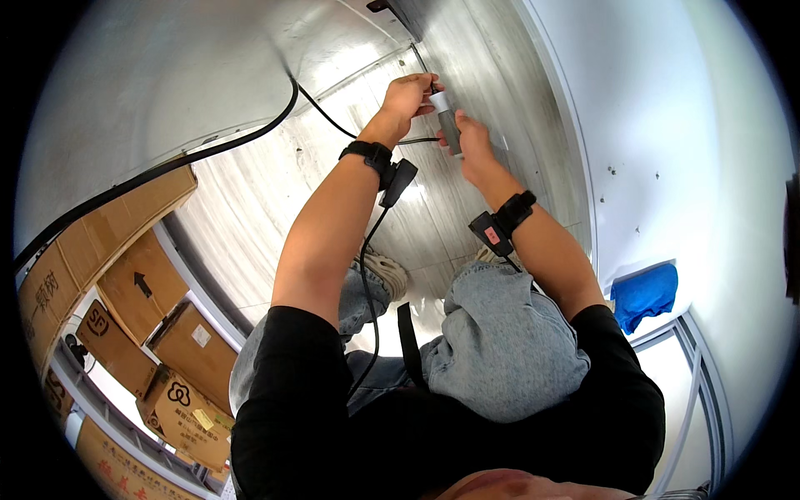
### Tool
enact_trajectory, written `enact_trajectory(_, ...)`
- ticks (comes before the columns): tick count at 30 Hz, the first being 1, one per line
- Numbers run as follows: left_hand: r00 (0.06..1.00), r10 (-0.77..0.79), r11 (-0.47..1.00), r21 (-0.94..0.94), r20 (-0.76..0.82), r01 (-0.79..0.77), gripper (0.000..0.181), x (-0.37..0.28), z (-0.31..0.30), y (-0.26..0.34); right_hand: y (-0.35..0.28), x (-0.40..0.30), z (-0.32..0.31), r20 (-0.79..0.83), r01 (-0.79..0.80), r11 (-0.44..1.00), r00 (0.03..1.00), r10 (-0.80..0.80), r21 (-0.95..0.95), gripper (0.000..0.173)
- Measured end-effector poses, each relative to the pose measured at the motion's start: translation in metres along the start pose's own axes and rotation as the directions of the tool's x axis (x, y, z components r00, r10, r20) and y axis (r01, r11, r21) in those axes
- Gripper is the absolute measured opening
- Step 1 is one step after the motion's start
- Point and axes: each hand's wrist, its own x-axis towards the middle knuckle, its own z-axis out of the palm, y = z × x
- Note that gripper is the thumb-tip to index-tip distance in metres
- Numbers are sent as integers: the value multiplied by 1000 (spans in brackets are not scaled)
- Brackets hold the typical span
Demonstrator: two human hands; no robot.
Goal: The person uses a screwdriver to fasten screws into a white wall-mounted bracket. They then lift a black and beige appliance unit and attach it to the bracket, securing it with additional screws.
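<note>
My right hand [475,140] wraps around the grey handle of a screwdriver-like tool [449,128] with a white collar. Its thin dark shaft [420,59] runs up to the lower corner of a pale metal panel [250,75]. Around the shaft, just beyond the collar, are the fingers of my left hand [406,97]; the contact is partly hidden. A black cable [325,111] passes under my left wrist and reaches the tool near my right fingers. Where the shaft's tip meets the panel is too small to make out.
Cardboard boxes [194,350] stand on a metal rack [200,281] at the left. A thick black cable [187,158] crosses the panel's lower edge. On the right, a blue cloth [647,294] lies by a white wall [644,125]. Wood-look flooring [250,212] extends before my knees.
</note>
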Motion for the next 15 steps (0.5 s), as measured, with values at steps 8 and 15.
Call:
enact_trajectory(8, 979, 92, 996, -1, 182, -93, 24, -5, -3, -8, -14, -10, 8, -49, -22, 998, 999, 19, -58, 39)
enact_trajectory(15, 997, 64, 983, 168, 34, -69, 29, -2, 5, -11, 6, 6, -1, 26, 160, 944, 987, -159, -288, 40)
